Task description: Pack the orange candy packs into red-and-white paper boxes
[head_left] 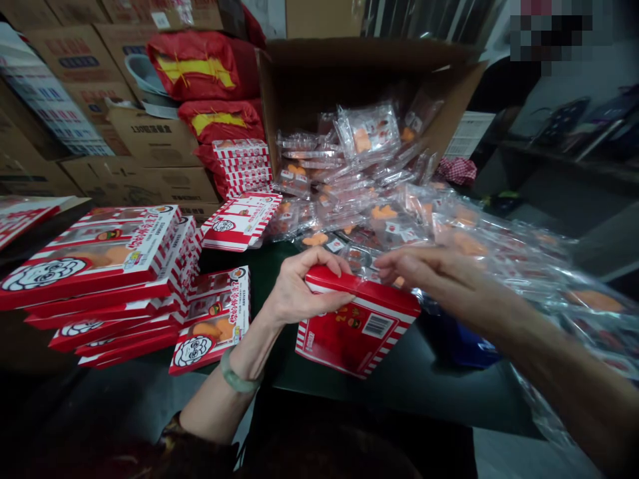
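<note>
The left hand [304, 289] was curled closed around the left end of a red striped box [357, 326], thumb on its face and fingers over its top edge. The right hand [429, 273] reached in from the other side, fingers narrowly bent at the box's top corner; whether they gripped it could not be told. The box was held tilted above a dark table [399, 392], just in front of a heap of plastic-wrapped trays [349, 199]. Stacked boxes [100, 266] lay left of the hands; behind the heap stood an open carton [319, 86].
</note>
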Motion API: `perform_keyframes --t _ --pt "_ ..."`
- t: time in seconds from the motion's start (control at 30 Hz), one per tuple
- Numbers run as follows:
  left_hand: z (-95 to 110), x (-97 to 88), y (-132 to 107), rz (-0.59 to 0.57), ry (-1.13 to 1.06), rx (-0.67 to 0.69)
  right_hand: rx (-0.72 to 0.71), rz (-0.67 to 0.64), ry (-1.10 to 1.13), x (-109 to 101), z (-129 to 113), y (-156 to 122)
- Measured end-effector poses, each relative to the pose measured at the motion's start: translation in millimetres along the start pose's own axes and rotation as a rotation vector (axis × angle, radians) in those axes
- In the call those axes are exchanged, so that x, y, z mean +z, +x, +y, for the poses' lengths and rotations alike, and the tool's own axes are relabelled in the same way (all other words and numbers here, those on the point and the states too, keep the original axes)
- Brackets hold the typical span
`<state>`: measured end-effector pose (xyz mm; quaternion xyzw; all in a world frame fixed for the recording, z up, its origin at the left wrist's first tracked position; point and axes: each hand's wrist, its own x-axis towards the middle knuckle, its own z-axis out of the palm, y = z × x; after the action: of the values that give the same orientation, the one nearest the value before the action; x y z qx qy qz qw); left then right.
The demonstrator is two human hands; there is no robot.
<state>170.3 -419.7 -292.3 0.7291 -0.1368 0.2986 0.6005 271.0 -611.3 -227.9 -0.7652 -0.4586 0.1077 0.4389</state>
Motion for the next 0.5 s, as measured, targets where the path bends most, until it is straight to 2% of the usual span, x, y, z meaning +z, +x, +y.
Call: perform_keyframes --t 0.07,0.23,0.4,0.47,0.5 --pt "-0.5 0.7 1.4 -0.016 -0.003 0.015 -0.025 -0.049 0.005 13.3 -4.4 1.9" --pt "0.8 -1.7 2.9 -0.031 0.043 -0.02 -0.159 0.07 -0.012 29.0 -0.3 14.6" --pt "-16.6 -9.2 1.0 -0.003 0.064 -0.15 -0.524 0.268 -0.167 42.1 -2.9 0.0" --pt "-26.1 -10.4 0.3 0.046 0.088 -0.199 -0.627 0.278 -0.16 42.7 -10.3 -8.9" --pt "-29.6 -10.4 0.1 0.072 0.09 -0.217 -0.629 0.253 -0.129 41.4 -13.4 -11.0"
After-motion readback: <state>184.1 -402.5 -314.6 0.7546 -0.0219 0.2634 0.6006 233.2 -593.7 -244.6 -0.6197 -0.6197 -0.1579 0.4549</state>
